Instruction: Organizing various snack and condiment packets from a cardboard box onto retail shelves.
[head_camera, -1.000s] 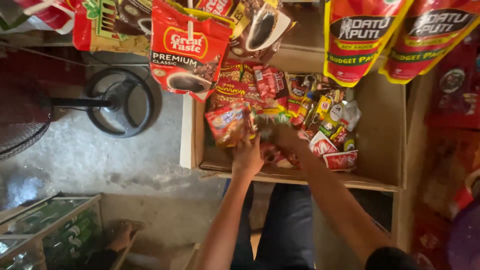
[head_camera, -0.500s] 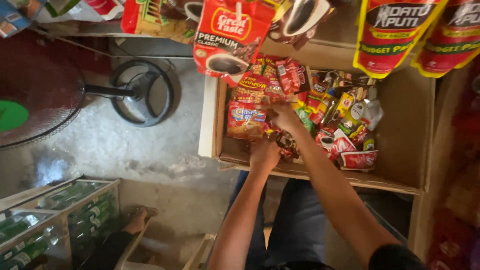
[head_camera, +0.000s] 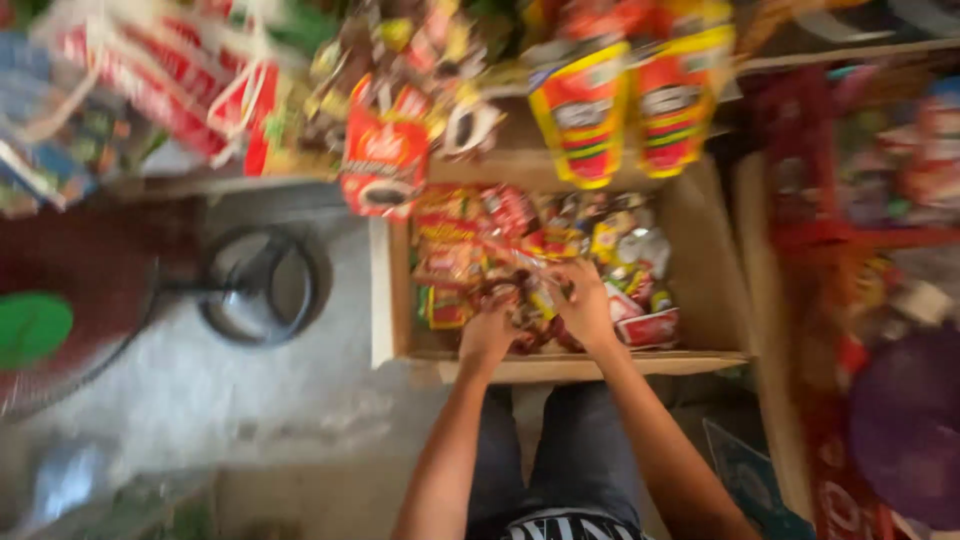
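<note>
A single camera sits on the person's head and looks steeply down along both forearms, so the left hand (head_camera: 488, 335) and right hand (head_camera: 585, 305) land near the middle of the picture, close below the lens, with the person's own lap at the bottom edge. It faces forward and down into an open wooden box (head_camera: 385, 290) of packets, near enough that the box fills the centre, while hanging sachets (head_camera: 585, 110) crowd the top edge closer to the lens. The concrete floor (head_camera: 240, 400) and a fan base (head_camera: 262, 285) lie farther off at left; the whole view is blurred.
</note>
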